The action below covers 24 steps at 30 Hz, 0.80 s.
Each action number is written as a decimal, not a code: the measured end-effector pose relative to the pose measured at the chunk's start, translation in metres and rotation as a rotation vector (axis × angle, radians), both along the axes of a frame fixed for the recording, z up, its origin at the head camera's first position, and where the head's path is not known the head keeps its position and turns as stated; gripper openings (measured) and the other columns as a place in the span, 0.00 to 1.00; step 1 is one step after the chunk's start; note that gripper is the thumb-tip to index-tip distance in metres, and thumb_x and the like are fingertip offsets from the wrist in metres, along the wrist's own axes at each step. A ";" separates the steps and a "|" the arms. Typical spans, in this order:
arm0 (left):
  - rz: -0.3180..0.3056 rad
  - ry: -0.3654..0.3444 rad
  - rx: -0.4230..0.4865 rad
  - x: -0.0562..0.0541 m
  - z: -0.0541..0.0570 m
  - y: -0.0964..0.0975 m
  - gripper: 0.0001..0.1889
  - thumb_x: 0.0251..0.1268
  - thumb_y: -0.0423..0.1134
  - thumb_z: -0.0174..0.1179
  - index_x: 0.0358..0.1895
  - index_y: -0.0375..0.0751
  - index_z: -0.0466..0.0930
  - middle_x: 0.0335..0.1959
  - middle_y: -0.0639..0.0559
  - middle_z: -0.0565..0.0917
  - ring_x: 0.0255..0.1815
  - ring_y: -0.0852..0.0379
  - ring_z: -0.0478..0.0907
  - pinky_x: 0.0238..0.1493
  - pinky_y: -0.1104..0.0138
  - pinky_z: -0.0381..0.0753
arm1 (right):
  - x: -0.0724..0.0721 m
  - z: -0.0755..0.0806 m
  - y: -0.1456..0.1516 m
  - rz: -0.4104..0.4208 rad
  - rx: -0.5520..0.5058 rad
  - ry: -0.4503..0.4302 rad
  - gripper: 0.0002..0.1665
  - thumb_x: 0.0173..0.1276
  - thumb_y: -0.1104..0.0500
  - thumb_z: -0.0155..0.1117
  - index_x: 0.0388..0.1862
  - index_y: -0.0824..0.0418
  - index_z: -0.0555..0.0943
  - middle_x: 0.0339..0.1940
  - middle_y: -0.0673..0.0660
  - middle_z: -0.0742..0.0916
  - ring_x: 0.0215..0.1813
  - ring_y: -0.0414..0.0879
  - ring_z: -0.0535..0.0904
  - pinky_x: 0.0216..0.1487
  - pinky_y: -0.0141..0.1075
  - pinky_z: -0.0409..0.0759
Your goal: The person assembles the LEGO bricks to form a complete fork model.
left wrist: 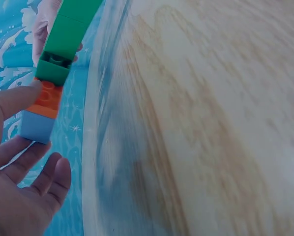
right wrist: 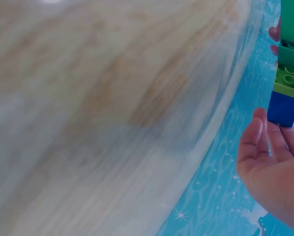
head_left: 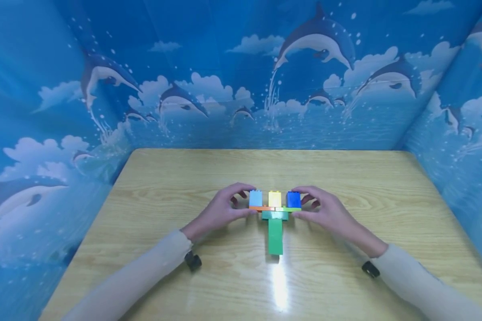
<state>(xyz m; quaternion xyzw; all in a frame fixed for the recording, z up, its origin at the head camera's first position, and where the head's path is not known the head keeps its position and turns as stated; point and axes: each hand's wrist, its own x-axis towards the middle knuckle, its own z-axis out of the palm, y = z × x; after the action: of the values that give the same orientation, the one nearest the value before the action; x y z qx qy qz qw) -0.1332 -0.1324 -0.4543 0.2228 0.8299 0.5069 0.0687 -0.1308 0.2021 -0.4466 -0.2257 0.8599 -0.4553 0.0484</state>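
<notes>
A toy-brick build stands at the middle of the table, a hand at each side. From the head view, its top carries a light blue brick (head_left: 255, 198), a pale yellow brick (head_left: 275, 199) and a dark blue brick (head_left: 293, 199). Beneath them lie an orange brick (left wrist: 47, 98) and a lime green brick (right wrist: 284, 81), over a green crosspiece (head_left: 275, 216) and a green column (head_left: 275, 237). My left hand (head_left: 225, 207) pinches the light blue and orange end between thumb and fingers. The dark blue and lime end is pinched by my right hand (head_left: 329, 210).
The wooden table (head_left: 176, 178) meets a blue curtain (head_left: 225, 120) printed with dolphins at its back and sides. Both forearms reach in from the front, with a dark strap piece (head_left: 193, 261) under the left cuff and another (head_left: 371, 269) under the right.
</notes>
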 end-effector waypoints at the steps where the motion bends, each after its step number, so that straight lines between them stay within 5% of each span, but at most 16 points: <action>1: 0.004 -0.009 -0.012 -0.001 0.000 0.000 0.31 0.66 0.41 0.81 0.72 0.51 0.82 0.66 0.60 0.82 0.60 0.49 0.79 0.55 0.52 0.86 | -0.001 0.001 0.000 0.004 -0.001 -0.012 0.36 0.67 0.58 0.85 0.73 0.58 0.82 0.58 0.56 0.89 0.53 0.51 0.86 0.51 0.40 0.89; 9: 0.049 -0.083 -0.094 -0.008 -0.006 0.002 0.31 0.62 0.42 0.84 0.68 0.52 0.85 0.58 0.58 0.85 0.53 0.52 0.81 0.55 0.57 0.85 | -0.005 0.001 -0.005 0.015 0.041 -0.072 0.36 0.68 0.60 0.83 0.73 0.62 0.81 0.57 0.57 0.88 0.54 0.52 0.86 0.54 0.41 0.88; 14: 0.054 -0.111 -0.127 -0.012 -0.009 0.003 0.32 0.61 0.43 0.84 0.69 0.49 0.85 0.61 0.56 0.85 0.53 0.53 0.80 0.57 0.58 0.84 | -0.008 -0.002 -0.008 0.015 0.098 -0.093 0.37 0.71 0.57 0.81 0.74 0.65 0.79 0.58 0.60 0.88 0.56 0.54 0.86 0.56 0.44 0.88; 24: 0.061 -0.131 -0.188 -0.016 -0.013 0.007 0.31 0.60 0.43 0.85 0.67 0.45 0.86 0.50 0.57 0.85 0.48 0.53 0.79 0.51 0.59 0.83 | -0.013 -0.007 -0.008 0.012 0.170 -0.150 0.40 0.70 0.55 0.81 0.76 0.66 0.77 0.48 0.57 0.87 0.45 0.49 0.82 0.44 0.37 0.85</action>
<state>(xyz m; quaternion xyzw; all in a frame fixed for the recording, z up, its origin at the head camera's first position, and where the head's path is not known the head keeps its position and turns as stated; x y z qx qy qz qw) -0.1496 -0.1259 -0.4670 0.1564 0.8739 0.4420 0.1281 -0.1435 0.1937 -0.4531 -0.1909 0.8881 -0.3959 0.1345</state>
